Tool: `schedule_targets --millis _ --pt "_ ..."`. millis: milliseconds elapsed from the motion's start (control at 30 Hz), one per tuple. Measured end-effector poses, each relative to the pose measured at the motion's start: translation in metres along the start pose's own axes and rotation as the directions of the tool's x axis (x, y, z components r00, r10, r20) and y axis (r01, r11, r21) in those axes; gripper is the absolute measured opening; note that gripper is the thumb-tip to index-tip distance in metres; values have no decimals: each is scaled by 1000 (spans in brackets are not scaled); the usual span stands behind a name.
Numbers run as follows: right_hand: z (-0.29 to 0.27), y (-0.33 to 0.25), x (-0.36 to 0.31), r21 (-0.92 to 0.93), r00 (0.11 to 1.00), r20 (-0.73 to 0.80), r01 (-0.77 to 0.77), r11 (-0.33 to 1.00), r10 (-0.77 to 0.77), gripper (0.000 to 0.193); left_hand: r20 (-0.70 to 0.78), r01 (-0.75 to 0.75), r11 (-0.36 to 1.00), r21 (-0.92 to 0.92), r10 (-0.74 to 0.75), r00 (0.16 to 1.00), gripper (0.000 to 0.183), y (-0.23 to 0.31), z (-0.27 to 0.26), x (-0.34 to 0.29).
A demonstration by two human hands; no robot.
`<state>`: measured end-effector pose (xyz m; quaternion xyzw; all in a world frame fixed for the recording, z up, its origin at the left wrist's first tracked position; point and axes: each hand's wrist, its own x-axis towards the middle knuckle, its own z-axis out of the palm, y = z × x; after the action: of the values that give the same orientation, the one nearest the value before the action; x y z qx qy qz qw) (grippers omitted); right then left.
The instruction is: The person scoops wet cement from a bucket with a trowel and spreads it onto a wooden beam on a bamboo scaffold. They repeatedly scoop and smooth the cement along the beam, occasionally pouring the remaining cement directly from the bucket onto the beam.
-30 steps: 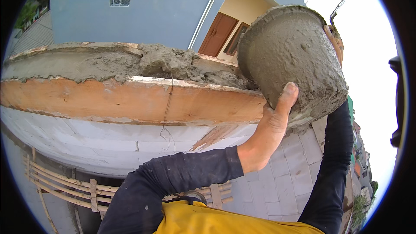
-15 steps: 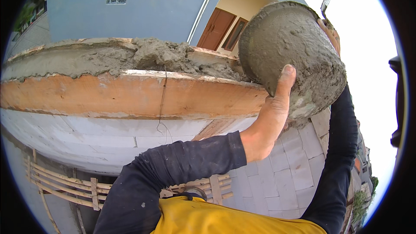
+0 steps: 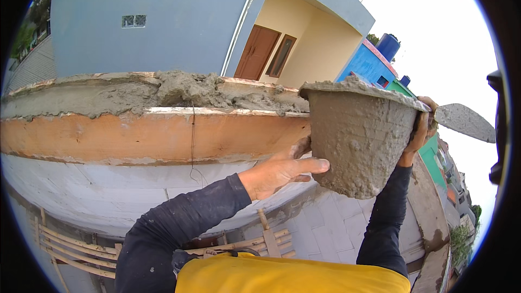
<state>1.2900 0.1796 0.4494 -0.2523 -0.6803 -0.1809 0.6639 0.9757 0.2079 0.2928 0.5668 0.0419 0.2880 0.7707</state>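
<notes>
A mortar-coated bucket [image 3: 361, 141] is up in front of me at the right, its rim upward and slightly tilted. My right hand [image 3: 423, 125] grips its rim at the far right. That hand also holds a trowel, whose mortar-smeared blade [image 3: 465, 121] points out to the right. My left hand [image 3: 282, 171] is at the bucket's left side, one digit across its front and other fingers at its edge. The bucket's inside is hidden. Left of it, wet mortar [image 3: 190, 89] lies lumpy along the top of the wall, between form boards.
An orange-brown form board [image 3: 108, 138] runs along the wall, with a thin wire [image 3: 193, 135] hanging over it. Pale blockwork [image 3: 108, 184] is below. Bamboo poles [image 3: 81, 248] stand lower left. Behind are a blue-grey house [image 3: 163, 0] and blue tanks [image 3: 388, 47].
The bucket has swung down from lying tilted over the wall to nearly upright. My left hand moved left and lower on its side. The trowel blade turned from upward to rightward.
</notes>
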Motion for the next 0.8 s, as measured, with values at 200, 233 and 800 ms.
schedule_targets --millis 200,233,800 --pt "-42 -40 -108 -95 994 -17 107 990 -109 33 -60 48 987 -150 -58 997 108 18 1 25" --pt "-46 -48 -122 -142 990 34 142 980 -138 37 -103 79 990 -116 -92 990 110 16 6 31" --pt "-88 -144 -312 -544 712 165 -511 665 683 46 -408 368 922 -124 -385 828 48 -174 -43 71"
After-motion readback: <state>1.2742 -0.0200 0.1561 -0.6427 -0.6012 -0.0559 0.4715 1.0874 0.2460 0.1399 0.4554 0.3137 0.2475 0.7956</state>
